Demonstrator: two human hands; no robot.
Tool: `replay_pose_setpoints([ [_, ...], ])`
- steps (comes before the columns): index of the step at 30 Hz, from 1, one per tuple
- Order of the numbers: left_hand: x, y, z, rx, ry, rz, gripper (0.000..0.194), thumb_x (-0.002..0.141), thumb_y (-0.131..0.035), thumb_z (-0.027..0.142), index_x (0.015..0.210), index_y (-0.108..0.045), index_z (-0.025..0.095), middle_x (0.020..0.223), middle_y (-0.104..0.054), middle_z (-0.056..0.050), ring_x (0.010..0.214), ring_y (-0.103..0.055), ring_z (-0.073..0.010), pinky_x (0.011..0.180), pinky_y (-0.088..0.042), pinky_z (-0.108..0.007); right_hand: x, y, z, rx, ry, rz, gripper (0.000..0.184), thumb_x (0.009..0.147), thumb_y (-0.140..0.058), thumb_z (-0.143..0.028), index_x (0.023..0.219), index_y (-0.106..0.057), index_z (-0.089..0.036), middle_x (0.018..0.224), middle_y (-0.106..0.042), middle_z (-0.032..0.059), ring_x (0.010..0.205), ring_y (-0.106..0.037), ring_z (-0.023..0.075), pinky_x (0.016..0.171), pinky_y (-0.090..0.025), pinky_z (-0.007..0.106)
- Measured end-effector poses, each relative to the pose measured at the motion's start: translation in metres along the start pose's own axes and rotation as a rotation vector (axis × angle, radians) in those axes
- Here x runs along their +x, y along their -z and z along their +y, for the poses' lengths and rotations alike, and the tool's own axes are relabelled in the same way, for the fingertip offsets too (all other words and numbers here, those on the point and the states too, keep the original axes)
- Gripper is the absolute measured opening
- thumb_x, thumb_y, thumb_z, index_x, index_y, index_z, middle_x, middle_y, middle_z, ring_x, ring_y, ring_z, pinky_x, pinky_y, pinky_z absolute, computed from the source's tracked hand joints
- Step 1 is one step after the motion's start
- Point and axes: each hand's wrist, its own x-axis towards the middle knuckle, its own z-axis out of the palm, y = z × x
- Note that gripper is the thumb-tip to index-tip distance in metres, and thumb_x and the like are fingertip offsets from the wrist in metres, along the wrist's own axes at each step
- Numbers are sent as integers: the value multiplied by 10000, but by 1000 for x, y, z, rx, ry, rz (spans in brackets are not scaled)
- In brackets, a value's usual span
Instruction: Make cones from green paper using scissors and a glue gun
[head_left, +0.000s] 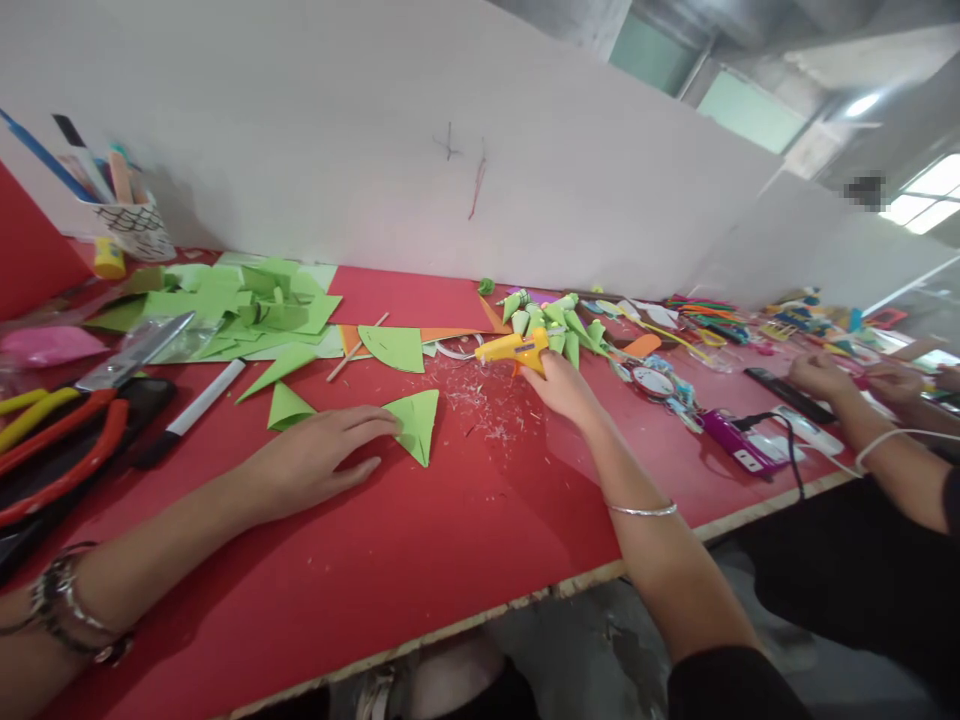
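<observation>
My left hand (326, 460) lies low over the red tabletop, its fingers stretched out and the thumb apart. Its fingertips rest on the left edge of a green paper piece (420, 425), which lies flat with a fold or line across it. In my right hand (562, 390) is a yellow hot glue gun (514, 350), held just above the table with its nozzle pointing left. A rolled green paper cone (289, 407) sits behind my left hand. Farther back are a green quarter-circle of paper (394, 347) and a thin wooden stick (356, 348).
Orange-handled scissors (105, 440) and a marker (191, 410) lie at left, before a heap of green paper (247, 305) and a pen cup (139, 225). Glue strands (487, 400) litter the middle. A purple power strip (742, 443) lies right, near a co-worker's hands (825, 385).
</observation>
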Motion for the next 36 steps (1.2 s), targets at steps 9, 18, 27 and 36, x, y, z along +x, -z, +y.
replay_pose_setpoints([
  [9, 1, 0, -1, -15, -12, 6, 280, 839, -386, 320, 1078, -520, 262, 1221, -504, -32, 1096, -486, -187, 919, -407, -345, -2, 7, 5, -18, -13, -106, 201, 726, -417, -157, 898, -518, -131, 784, -615, 89, 658, -556, 169, 521, -357, 231],
  [18, -1, -2, -3, -3, -23, 1, 285, 850, -379, 310, 1103, -501, 260, 1268, -453, -41, 1168, -413, -203, 959, -369, -381, -4, 11, 10, -126, -76, -113, 230, 717, -505, -191, 934, -529, -121, 883, -602, 128, 800, -564, 213, 625, -406, 277],
  [27, -3, -1, -1, -15, 14, 51, 299, 841, -388, 311, 1115, -504, 276, 1126, -470, -62, 1049, -447, -218, 882, -391, -368, -32, 45, -19, -341, -141, -58, 197, 707, -584, -329, 747, -581, -136, 809, -584, 130, 787, -563, 266, 584, -418, 337],
  [36, -2, 1, -1, -44, 18, 0, 307, 853, -368, 295, 1141, -475, 282, 1142, -443, -58, 1046, -436, -210, 892, -372, -353, -41, 20, -78, 296, 637, -325, 255, 861, -378, -160, 1009, -585, -172, 969, -562, 61, 903, -524, 137, 798, -408, 267],
])
